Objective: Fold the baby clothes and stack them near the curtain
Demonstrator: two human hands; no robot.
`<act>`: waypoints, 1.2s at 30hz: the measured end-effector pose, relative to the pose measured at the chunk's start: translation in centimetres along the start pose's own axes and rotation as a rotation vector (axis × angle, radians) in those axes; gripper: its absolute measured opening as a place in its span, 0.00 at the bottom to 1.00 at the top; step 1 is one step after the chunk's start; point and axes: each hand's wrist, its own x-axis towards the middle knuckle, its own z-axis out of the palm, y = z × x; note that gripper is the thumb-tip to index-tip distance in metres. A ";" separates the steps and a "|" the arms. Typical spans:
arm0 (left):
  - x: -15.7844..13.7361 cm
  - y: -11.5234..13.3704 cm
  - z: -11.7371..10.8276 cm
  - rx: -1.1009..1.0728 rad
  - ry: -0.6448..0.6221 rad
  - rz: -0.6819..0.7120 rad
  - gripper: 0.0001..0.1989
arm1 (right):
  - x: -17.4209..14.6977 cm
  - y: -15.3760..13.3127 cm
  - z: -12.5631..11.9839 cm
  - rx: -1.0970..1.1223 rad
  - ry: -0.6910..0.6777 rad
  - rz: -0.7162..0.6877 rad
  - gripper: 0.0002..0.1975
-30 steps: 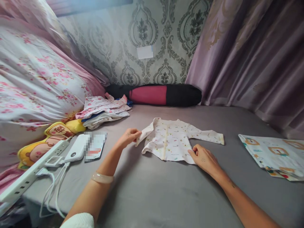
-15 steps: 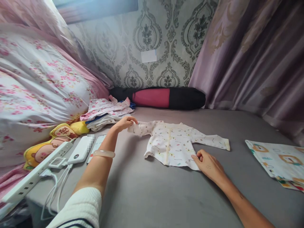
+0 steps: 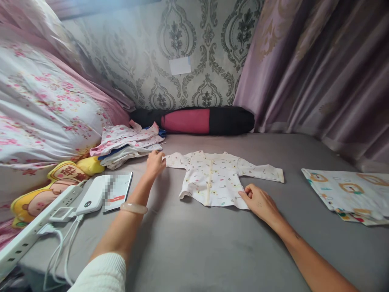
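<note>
A small white baby shirt lies spread face up on the grey bed, with a cream button band down its front and a fine print. My left hand, a pale bangle on its wrist, is closed at the cuff of the left-side sleeve, whose end the fingers cover. Thumb and fingers of my right hand pinch the shirt's lower right hem. The other sleeve stretches out flat to the right, untouched.
Folded baby clothes are piled at the back left. A power strip, power bank, phone and yellow plush sit on the left. Printed cloth lies right; a black-and-red roll rests against the wall.
My left hand has drawn the sleeve outward and down, so it lies straighter on the bed. The right hand stays at the hem. The view has shifted slightly.
</note>
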 end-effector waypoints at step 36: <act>-11.2 6.1 1.3 -0.382 -0.208 -0.054 0.07 | -1.8 -0.9 -2.6 -0.086 -0.172 -0.188 0.23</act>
